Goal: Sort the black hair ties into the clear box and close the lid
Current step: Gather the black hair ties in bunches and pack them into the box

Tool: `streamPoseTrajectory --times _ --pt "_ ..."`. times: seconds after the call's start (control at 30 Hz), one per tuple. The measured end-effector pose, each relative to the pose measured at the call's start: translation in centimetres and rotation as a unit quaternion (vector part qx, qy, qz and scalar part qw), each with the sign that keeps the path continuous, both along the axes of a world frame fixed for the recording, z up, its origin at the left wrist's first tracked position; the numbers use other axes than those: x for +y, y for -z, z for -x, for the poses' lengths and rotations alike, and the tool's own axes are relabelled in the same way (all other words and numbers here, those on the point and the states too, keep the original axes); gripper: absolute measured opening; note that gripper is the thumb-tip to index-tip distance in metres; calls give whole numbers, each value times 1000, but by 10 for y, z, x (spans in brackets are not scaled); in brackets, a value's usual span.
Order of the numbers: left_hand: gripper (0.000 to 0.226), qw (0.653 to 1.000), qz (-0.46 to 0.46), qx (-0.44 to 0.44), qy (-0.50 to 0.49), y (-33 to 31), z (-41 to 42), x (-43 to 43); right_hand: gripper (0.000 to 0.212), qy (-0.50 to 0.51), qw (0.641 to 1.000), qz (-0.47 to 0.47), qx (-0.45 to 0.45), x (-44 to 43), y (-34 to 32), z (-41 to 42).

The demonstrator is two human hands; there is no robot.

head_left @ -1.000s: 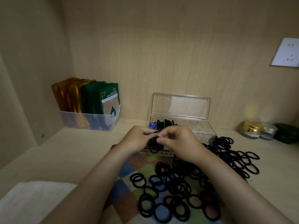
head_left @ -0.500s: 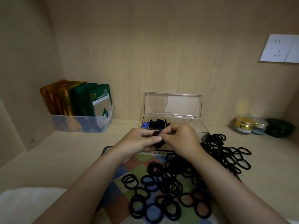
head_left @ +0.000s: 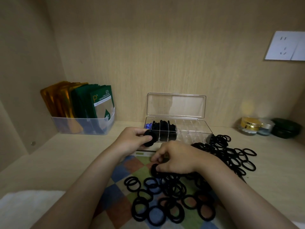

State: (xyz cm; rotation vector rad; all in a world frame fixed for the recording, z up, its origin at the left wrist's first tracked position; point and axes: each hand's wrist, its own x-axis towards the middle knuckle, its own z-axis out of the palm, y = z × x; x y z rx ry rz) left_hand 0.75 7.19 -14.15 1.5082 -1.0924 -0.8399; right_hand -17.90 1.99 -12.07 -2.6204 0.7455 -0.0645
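A clear divided box [head_left: 193,131] stands at the back of the shelf with its lid [head_left: 176,104] upright. Black hair ties fill its left compartments, beside a small blue item [head_left: 148,125]. My left hand [head_left: 133,140] holds a bundle of black hair ties [head_left: 149,138] just left of the box's front corner. Lower down, my right hand [head_left: 175,158] pinches one hair tie [head_left: 154,169] at the top of the loose pile [head_left: 173,195]. More ties [head_left: 234,154] spread to the right.
A checkered mat [head_left: 118,172] lies under the pile. A plastic bin [head_left: 85,126] of green and gold sachets stands at the back left. Small jars [head_left: 249,126] and a dark green case [head_left: 286,128] sit at the back right. White cloth [head_left: 24,207] lies near left.
My hands have parted. The right hand dropped from the bundle to the pile and took hold of a tie. The left hand stays up by the box with the bundle.
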Motion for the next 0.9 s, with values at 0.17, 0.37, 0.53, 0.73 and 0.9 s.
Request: streamPoseTrajectory --times 0.17,0.37,0.53,0.73,0.9 --pt "21 1000 1 -11 7 1 2 0 23 -21 999 35 11 2 -2 -2" --pt "33 999 7 -47 14 -2 6 4 4 0 997 -14 -71 -4 -1 -2" --pt "29 998 16 2 55 -3 13 5 4 130 932 -145 -307 -16 -5 1" --pt "30 989 11 97 113 -1 22 4 6 196 926 -64 -315 -20 1 -1" --pt "28 989 12 106 105 -1 26 3 6 213 933 23 -291 -19 3 2"
